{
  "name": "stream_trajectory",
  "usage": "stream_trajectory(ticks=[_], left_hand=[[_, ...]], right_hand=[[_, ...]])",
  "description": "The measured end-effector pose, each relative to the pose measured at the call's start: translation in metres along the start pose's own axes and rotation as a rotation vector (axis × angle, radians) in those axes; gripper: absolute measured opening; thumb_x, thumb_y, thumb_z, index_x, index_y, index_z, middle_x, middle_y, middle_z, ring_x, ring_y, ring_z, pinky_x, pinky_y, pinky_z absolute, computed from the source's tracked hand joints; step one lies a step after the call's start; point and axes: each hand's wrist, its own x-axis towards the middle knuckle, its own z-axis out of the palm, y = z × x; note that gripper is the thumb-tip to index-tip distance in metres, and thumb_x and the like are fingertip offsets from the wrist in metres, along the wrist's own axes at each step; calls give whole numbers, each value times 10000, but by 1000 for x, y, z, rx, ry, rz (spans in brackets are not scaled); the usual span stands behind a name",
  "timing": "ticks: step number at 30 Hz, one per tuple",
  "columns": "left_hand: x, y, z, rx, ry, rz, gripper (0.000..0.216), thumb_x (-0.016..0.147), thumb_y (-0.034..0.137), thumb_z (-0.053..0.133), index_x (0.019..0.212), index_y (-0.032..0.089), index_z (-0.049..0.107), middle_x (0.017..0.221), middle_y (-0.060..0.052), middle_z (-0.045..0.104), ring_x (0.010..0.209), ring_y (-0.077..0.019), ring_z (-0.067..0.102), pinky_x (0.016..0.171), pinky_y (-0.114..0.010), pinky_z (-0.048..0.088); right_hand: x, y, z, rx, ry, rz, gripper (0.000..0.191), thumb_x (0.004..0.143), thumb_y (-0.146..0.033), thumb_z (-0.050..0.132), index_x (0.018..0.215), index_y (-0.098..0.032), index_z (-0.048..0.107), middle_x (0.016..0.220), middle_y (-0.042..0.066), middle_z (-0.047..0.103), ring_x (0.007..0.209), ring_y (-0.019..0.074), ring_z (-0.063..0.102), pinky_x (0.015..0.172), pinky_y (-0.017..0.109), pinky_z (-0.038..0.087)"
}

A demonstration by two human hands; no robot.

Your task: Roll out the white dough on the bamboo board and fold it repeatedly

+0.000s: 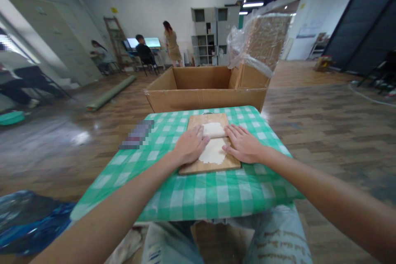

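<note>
A flat, pale sheet of dough [213, 153] with ragged edges lies on a wooden board [201, 168]. Across it runs a pale, thick roll [214, 130]; whether this is rolled-up dough or a floured rolling pin I cannot tell. At the roll's left end rests my left hand [192, 144], fingers stretched forward and thumb toward the dough. My right hand [244, 143] lies at the other end, fingers extended flat and thumb over the sheet's right edge. Both hands are open, palms down, and hide the roll's ends.
The board sits on a table with a green-and-white checked cloth [198, 198]. A pixelated flat object [137, 134] lies at its left edge. Beyond stands a large open cardboard box [204, 99]. A rolled mat [111, 93] lies on the floor; several people are in the background.
</note>
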Motion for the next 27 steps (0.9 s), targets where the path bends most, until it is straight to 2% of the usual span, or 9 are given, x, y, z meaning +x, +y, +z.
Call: stream_trajectory(ticks=[3,6,10,14,19,22,25,27], left_hand=[[-17,16,-4,44,29,-21,783,1100,529,174,1584,-48,387,1668,-251,375,1561,-342,369,1285,-447,260],[-33,30,-8,63,47,-58,801,1097,554,188,1585,-51,381,1663,-263,378,1566,-355,357,1280,-457,270],[-32,32,-7,18,50,-111,737,1102,524,208,1557,-7,440,1629,-247,447,1528,-329,430,1262,-439,319],[-8,15,0,-43,44,-144,674,1109,482,203,1521,31,488,1604,-233,488,1508,-308,460,1258,-427,330],[25,-13,8,-90,-4,-103,603,1117,415,154,1458,134,564,1616,-166,495,1544,-288,399,1264,-453,293],[47,-33,16,-156,-23,-85,599,1117,421,126,1461,185,556,1638,-135,467,1541,-282,396,1251,-467,303],[73,-55,25,-247,-15,-136,653,1111,484,89,1478,165,525,1582,-163,517,1463,-267,487,1224,-447,339],[90,-67,32,-235,-8,-113,672,1107,502,103,1479,128,520,1554,-200,534,1447,-282,495,1220,-464,334]], right_hand=[[-9,-1,-6,-2,0,-43,886,1073,-650,250,1621,43,317,1672,274,342,1585,397,274,1285,551,250],[-19,1,-12,35,5,-84,859,1075,-648,283,1634,4,325,1679,248,343,1586,374,283,1293,536,253],[-26,8,-15,100,6,-111,812,1081,-642,299,1640,-57,353,1681,208,362,1577,346,319,1292,532,270],[-11,19,-11,131,12,-111,798,1080,-645,291,1639,-81,369,1670,200,385,1577,345,320,1284,551,282],[28,35,4,155,5,-92,825,1077,-658,238,1638,-67,367,1669,194,389,1583,332,309,1297,518,263],[54,44,12,147,2,-70,849,1079,-655,168,1628,-41,376,1669,198,387,1592,324,285,1302,496,246],[81,50,19,118,-25,-24,853,1082,-642,132,1590,-29,439,1645,211,431,1569,342,338,1291,493,253],[98,55,22,103,-59,-6,805,1096,-604,118,1535,-68,527,1612,192,494,1539,338,397,1280,488,261]])
